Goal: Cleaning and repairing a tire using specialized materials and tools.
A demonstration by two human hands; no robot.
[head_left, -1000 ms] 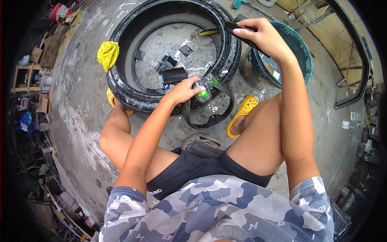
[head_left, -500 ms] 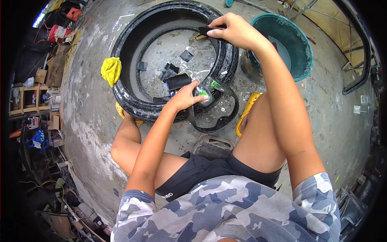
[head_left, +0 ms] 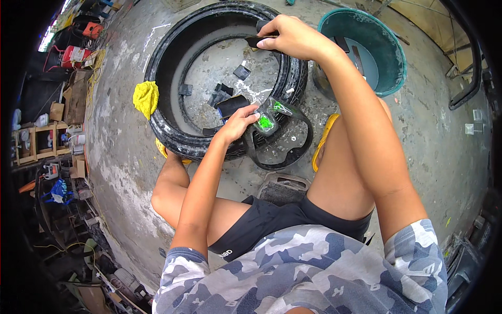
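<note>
My left hand (head_left: 240, 124) grips the edge of a dark looped plastic part (head_left: 300, 150) with bright green patches. The part rests over the near right rim of a black tyre (head_left: 157, 124) lying flat on the floor. Raised over the tyre's far right side, my right hand (head_left: 293, 37) pinches a thin dark sheet (head_left: 254, 42) that looks like sandpaper. Inside the tyre ring lie several dark scraps, among them a small square (head_left: 241, 72) and a larger curled black piece (head_left: 232, 106) beside my left fingers.
A green bucket (head_left: 395, 83) holding water and a dark strip stands right of the tyre. A yellow cloth (head_left: 145, 98) hangs on the tyre's left rim. Between my legs is a low dark seat (head_left: 282, 189). Clutter and a wooden shelf (head_left: 39, 141) line the left side.
My right hand has shifted slightly left with the dark sheet. My left thumb has drawn back, so more of the green patch shows. The whole view has shifted a little.
</note>
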